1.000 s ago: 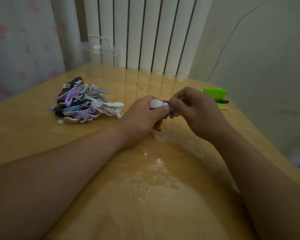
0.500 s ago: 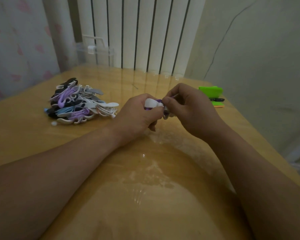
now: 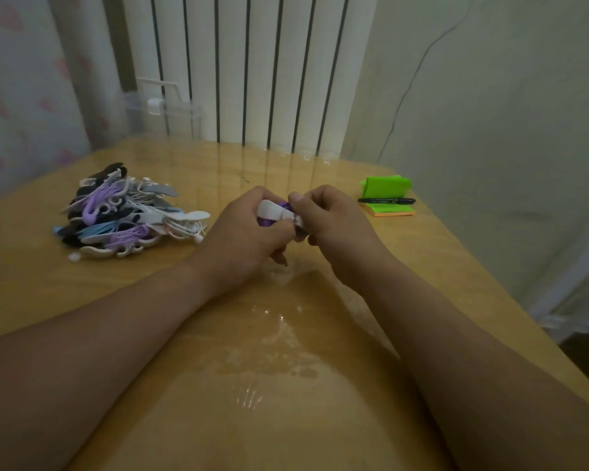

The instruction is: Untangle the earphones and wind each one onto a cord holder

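Observation:
My left hand (image 3: 249,236) grips a white cord holder (image 3: 272,210) with purple earphone cord (image 3: 267,222) wound on it, above the middle of the wooden table (image 3: 286,385). My right hand (image 3: 334,222) meets it from the right, and its thumb and fingers pinch the holder's right end. Most of the holder and cord is hidden inside the two hands. At the left of the table lies a pile of earphones and cord holders (image 3: 126,214) in white, purple, blue and black, a hand's width from my left hand.
A green and orange sticky-note pad (image 3: 386,195) with a black pen (image 3: 386,200) across it lies at the table's right edge. A clear plastic box (image 3: 164,112) stands at the back left by the radiator (image 3: 252,69). The table top is glossy.
Both hands stay together on the holder; my right thumb has shifted over its right end. The camera has tilted and turned a little, so the scene sits differently in view.

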